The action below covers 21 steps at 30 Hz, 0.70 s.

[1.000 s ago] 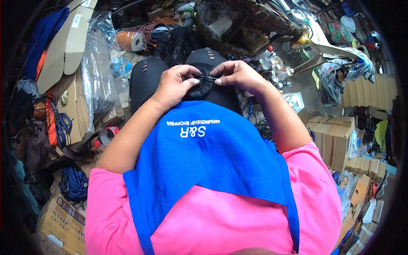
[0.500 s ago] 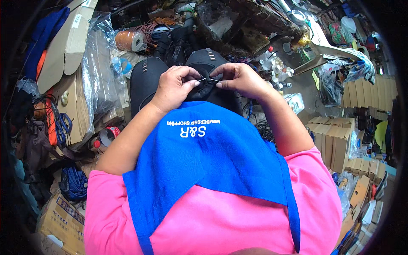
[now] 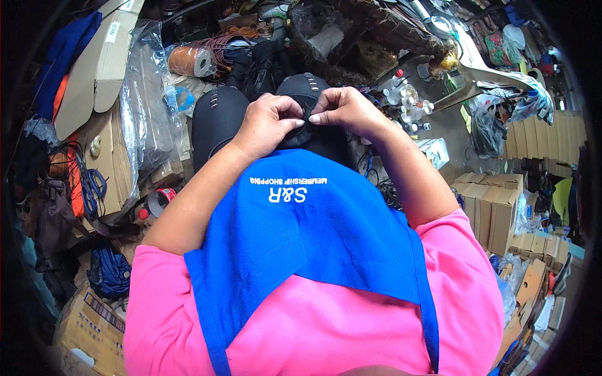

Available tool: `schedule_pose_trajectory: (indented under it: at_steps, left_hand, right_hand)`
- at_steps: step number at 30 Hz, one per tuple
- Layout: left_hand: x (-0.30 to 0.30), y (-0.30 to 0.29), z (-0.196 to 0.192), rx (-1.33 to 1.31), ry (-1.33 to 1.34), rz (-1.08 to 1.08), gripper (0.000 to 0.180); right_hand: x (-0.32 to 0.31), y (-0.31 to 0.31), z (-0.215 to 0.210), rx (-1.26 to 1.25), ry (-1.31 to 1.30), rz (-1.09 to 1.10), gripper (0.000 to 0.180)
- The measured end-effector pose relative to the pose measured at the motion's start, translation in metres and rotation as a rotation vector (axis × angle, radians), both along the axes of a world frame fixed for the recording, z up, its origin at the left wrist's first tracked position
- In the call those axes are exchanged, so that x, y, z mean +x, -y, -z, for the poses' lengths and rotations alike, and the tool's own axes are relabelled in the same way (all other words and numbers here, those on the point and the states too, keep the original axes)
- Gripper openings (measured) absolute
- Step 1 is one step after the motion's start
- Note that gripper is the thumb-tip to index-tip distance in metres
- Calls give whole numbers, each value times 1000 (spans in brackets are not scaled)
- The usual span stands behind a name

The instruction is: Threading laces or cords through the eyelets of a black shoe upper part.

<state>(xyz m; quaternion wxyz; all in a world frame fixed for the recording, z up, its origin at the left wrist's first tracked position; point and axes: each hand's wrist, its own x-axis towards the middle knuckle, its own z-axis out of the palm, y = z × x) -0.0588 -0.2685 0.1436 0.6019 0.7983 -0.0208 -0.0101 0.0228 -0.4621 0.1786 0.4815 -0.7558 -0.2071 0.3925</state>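
Note:
My left hand (image 3: 274, 122) and my right hand (image 3: 346, 113) are close together over my lap, thumbs and fingertips pinched and nearly touching. Between the tips is a thin dark cord (image 3: 306, 118), mostly covered by the fingers. Right below them, a dark, rounded black piece (image 3: 302, 136) rests against my leg; its kind is hard to make out, black on black. Black trousers (image 3: 216, 119) with short stitched marks at the knees cover my legs. A blue apron (image 3: 282, 219) hangs over my front, below both wrists.
To the left lie cardboard sheets (image 3: 94, 81), clear plastic sheeting (image 3: 153, 94), an orange spool (image 3: 193, 61) and blue-handled scissors (image 3: 95, 185). At right stand several small bottles (image 3: 407, 100), a wooden-legged stool or frame (image 3: 464, 94) and stacked cardboard boxes (image 3: 492, 207).
My hands have drawn together, the right moving slightly left, so the gap between the fingertips has closed. The cord, stretched between them before, is now mostly hidden.

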Motion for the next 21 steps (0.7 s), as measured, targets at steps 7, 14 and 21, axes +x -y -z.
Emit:
schedule_pose_trajectory:
  at_steps: [7,14,21]
  left_hand:
    - [-10,-22,-13,167,90,66,8]
    - [-3,-9,-27,320,-18,180,14]
    - [1,-10,-30,455,75,272,16]
  right_hand:
    - [13,25,0,46,-103,80,18]
    - [0,27,8,-43,127,-11,18]
    - [-5,50,-30,46,191,73,16]
